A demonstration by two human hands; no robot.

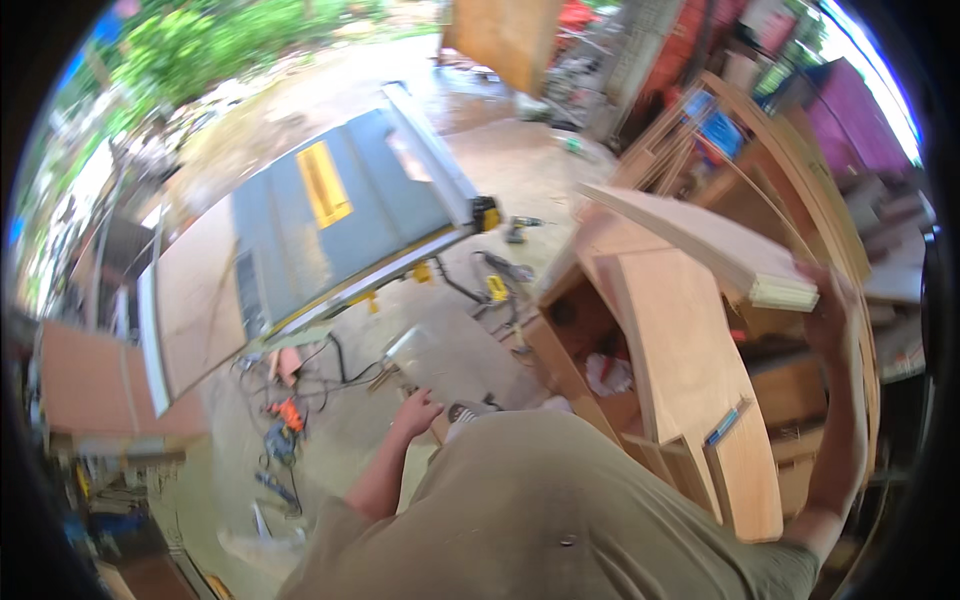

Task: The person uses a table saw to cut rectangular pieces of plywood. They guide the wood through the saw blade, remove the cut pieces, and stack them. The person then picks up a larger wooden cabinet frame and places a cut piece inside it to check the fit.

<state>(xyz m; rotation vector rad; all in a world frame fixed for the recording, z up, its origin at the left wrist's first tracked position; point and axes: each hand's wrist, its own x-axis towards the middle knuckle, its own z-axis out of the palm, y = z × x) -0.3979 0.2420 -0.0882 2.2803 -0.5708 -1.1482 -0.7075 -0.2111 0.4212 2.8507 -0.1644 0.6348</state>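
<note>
At the right, my right hand (828, 318) grips the end of a stack of pale plywood pieces (700, 245), held raised over a wooden cabinet frame (583, 415). My left hand (418, 408) is low in the middle, beside my body, holding nothing that I can see, its index finger out and the others loosely bent. Below the raised pieces lies a long wooden board (675, 340) with a curved edge, and a blue pencil-like tool (728, 423) rests on it near the lower end.
A table saw (275, 200) with a yellow insert stands front-left. A drill (520, 228), orange tool (287, 413) and cords lie on the concrete floor (465, 355). Brown boards (110, 380) are at left; more wooden frames (745, 130) and a rusty panel (495, 40) stand farther back.
</note>
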